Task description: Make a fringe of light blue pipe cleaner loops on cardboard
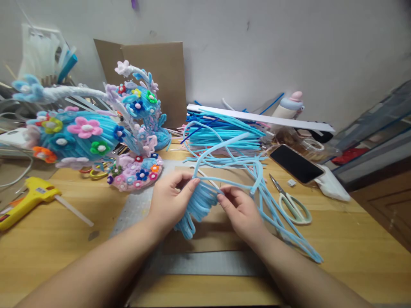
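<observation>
A bundle of light blue looped pipe cleaners [203, 200] is held over a brown cardboard sheet [221, 233]. My left hand [171, 199] is closed on the bundle's left side, its thumb across the top. My right hand [239, 209] pinches the bundle's right edge between thumb and fingers. Two long light blue stems rise from the bundle, one curving up to the right and one running right above my right hand. Loose light blue pipe cleaners [289, 226] lie beside my right hand on the table.
Pipe cleaner flower pieces [85, 128] stand at the left, by a yellow glue gun [38, 194]. Scissors [294, 205] and a phone [297, 163] lie at the right. A pile of blue pipe cleaners [224, 132] is behind, near an upright cardboard panel [157, 72].
</observation>
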`<state>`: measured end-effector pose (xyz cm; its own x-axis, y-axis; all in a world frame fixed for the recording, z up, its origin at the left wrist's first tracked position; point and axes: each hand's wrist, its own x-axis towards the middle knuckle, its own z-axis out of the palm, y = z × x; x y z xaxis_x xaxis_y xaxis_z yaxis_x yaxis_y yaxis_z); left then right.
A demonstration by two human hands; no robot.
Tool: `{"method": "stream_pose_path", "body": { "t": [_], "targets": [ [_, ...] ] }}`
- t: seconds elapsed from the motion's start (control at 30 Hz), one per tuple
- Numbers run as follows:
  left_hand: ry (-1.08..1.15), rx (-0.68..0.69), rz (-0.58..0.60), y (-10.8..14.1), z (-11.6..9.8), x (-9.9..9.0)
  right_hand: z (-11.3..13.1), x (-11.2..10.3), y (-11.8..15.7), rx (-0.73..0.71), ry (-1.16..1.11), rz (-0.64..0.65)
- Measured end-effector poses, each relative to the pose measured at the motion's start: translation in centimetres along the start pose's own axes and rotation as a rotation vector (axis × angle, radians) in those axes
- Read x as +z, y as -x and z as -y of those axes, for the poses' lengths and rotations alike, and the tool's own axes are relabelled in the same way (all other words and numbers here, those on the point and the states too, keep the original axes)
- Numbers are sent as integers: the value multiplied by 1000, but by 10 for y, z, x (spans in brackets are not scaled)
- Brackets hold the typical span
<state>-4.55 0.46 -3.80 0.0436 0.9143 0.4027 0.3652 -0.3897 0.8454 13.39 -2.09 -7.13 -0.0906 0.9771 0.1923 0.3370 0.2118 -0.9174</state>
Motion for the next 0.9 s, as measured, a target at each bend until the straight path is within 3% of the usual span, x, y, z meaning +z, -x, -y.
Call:
{"method": "stream_pose_path", "body": {
  "t": [0.27,0.47,0.63,0.77,0.9],
  "targets": [
    [20,-85,-25,0,3,3,7,-5,1,-91,32,116],
    [253,-278,-37,0,13,12,5,0,1,-38,37,142],
    [339,-361,-45,-1,17,15,2,4,-2,-139,139,249],
    [338,-392,-9,-3,18,14,-2,6,-3,-174,208,279],
    [260,-370,102,-8,21,10,0,0,2,-162,378,270]
  ]
}}
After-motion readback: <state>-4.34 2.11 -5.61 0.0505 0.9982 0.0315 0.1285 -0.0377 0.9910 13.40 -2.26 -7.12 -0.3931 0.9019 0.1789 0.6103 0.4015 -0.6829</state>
